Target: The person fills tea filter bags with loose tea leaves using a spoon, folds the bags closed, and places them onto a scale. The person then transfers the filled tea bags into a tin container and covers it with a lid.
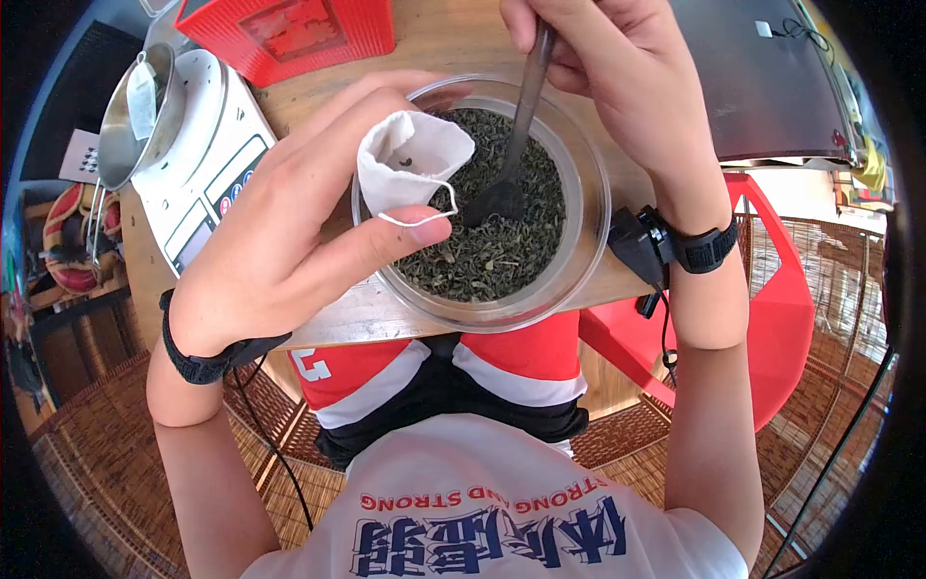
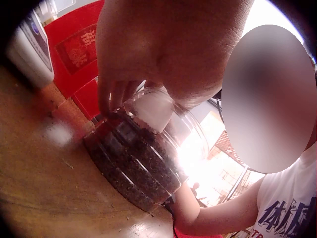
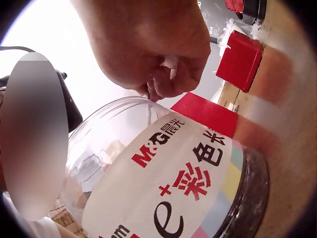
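My left hand (image 1: 280,212) holds a white tea bag (image 1: 386,188) upright with its mouth open, thumb in front and fingers behind. A few dark bits show inside the bag, and its white string (image 1: 415,223) lies across the thumb. Below it stands a round clear plastic tub (image 1: 586,193) of loose dark green tea leaves (image 1: 506,256). My right hand (image 1: 627,63) grips the handle of a dark spoon (image 1: 526,116), whose bowl rests in the leaves. The left wrist view shows the bag (image 2: 154,113) at the tub's rim; a printed label (image 3: 173,173) covers the tub's side in the right wrist view.
At the left, a white scale (image 1: 214,145) stands beside a metal pan (image 1: 116,145) with another tea bag (image 1: 142,101) in it. A red box (image 1: 289,34) sits behind the tub. To the right are a dark flat panel (image 1: 762,77) and a red chair (image 1: 776,318).
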The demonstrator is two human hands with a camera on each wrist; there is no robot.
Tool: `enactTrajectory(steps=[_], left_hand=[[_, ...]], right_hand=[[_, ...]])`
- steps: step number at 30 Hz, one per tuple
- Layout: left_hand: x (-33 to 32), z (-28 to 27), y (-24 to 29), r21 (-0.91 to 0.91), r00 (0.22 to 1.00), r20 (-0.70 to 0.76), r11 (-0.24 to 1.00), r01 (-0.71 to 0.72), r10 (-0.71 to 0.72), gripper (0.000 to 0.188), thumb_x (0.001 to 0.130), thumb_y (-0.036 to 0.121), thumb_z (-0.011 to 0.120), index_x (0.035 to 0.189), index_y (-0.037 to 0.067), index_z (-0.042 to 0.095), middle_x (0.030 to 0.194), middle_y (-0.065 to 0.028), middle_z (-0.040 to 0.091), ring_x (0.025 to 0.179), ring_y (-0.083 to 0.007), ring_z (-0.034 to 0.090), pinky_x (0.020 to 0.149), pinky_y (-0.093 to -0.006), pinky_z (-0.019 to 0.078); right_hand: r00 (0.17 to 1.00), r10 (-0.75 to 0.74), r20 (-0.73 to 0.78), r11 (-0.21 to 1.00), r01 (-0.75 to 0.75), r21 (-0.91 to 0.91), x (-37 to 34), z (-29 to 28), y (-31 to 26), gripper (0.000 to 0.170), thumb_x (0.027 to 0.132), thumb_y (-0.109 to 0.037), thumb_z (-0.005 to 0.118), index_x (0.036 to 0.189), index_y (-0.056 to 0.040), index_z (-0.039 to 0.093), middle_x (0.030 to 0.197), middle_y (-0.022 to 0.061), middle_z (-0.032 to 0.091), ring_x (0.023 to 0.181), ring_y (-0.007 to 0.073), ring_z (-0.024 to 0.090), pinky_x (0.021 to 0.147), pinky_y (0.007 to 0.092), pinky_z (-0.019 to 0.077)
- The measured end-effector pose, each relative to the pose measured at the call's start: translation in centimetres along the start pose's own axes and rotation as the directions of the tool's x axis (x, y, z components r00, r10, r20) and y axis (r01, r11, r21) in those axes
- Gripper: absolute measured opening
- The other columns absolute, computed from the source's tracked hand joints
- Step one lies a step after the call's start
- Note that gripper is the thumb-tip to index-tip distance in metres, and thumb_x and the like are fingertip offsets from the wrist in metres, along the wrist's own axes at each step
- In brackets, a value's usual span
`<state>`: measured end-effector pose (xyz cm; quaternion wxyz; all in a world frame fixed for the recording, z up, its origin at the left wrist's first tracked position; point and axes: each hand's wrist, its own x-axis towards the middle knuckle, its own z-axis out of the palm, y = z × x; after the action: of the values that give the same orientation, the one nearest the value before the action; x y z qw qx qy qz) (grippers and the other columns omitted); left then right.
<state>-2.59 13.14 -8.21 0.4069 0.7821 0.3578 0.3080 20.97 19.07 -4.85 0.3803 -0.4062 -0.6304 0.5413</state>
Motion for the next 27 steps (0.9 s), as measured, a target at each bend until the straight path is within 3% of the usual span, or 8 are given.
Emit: enactTrajectory(steps=[5, 7, 8, 10, 19, 27], left_hand=[[0.0, 0.1, -0.4, -0.001, 0.998, 0.01, 0.998, -0.057, 0.057, 0.038, 0.094, 0.034, 0.07, 0.102, 0.001, 0.056, 0.1, -0.008, 0.055, 0.097, -0.0214, 0.053, 0.093, -0.0339, 0.0425], [0.0, 0.0, -0.7, 0.031, 0.996, -0.003, 0.995, -0.094, 0.094, 0.037, 0.094, 0.034, 0.07, 0.103, 0.001, 0.056, 0.1, -0.0077, 0.055, 0.096, -0.0209, 0.053, 0.091, -0.0334, 0.0427], [0.0, 0.1, -0.8, 0.06, 0.992, -0.009, 0.99, -0.126, 0.126, 0.036, 0.094, 0.034, 0.069, 0.103, 0.001, 0.056, 0.101, -0.0075, 0.054, 0.095, -0.0203, 0.053, 0.09, -0.0329, 0.0428], [-0.1, 0.0, -0.2, 0.029, 0.997, 0.004, 0.996, -0.081, 0.081, 0.036, 0.094, 0.033, 0.069, 0.103, 0.001, 0.056, 0.101, -0.0076, 0.055, 0.094, -0.0195, 0.053, 0.089, -0.0323, 0.043], [-0.2, -0.1, -0.2, 0.014, 0.999, 0.022, 0.999, -0.049, 0.049, 0.035, 0.095, 0.03, 0.069, 0.107, -0.001, 0.057, 0.107, -0.0078, 0.055, 0.093, -0.0171, 0.054, 0.087, -0.0309, 0.0432], [-0.2, -0.2, -0.1, 0.035, 0.998, 0.04, 0.998, -0.052, 0.051, 0.035, 0.095, 0.029, 0.07, 0.108, -0.001, 0.056, 0.111, -0.0093, 0.054, 0.096, -0.018, 0.054, 0.091, -0.0316, 0.0427]], right_hand=[[0.999, 0.043, -0.012, 0.998, -0.043, -0.035, 0.2, -0.5, 0.6, 0.047, 0.11, -0.036, 0.054, 0.074, -0.0062, 0.062, 0.061, -0.0096, 0.043, 0.054, 0.0003, 0.035, 0.05, 0.0207, 0.0248], [0.999, 0.035, 0.029, 0.989, -0.039, 0.14, 0.3, -0.5, 0.9, 0.046, 0.109, -0.035, 0.055, 0.074, -0.0064, 0.063, 0.06, -0.0098, 0.044, 0.053, 0.0003, 0.036, 0.049, 0.0209, 0.0248], [0.999, 0.036, 0.031, 0.989, -0.04, 0.141, 0.3, -0.3, 0.7, 0.046, 0.109, -0.035, 0.055, 0.074, -0.0064, 0.063, 0.06, -0.0098, 0.044, 0.053, 0.0003, 0.036, 0.049, 0.0209, 0.0248], [0.997, 0.031, 0.077, 0.999, -0.027, -0.043, 0.1, 0.3, 0.2, 0.045, 0.109, -0.034, 0.056, 0.074, -0.0068, 0.064, 0.059, -0.0096, 0.044, 0.052, 0.0004, 0.035, 0.048, 0.021, 0.0241], [0.973, 0.11, 0.203, 0.991, -0.123, 0.051, 0.7, -0.8, 1.4, 0.045, 0.11, -0.032, 0.055, 0.074, -0.0071, 0.064, 0.058, -0.0095, 0.044, 0.051, 0.0006, 0.035, 0.048, 0.021, 0.0235], [0.986, 0.122, 0.114, 0.992, -0.125, 0.014, 0.1, -0.3, 0.6, 0.045, 0.109, -0.035, 0.056, 0.075, -0.0072, 0.064, 0.059, -0.0089, 0.045, 0.051, 0.0006, 0.036, 0.048, 0.0199, 0.025]])
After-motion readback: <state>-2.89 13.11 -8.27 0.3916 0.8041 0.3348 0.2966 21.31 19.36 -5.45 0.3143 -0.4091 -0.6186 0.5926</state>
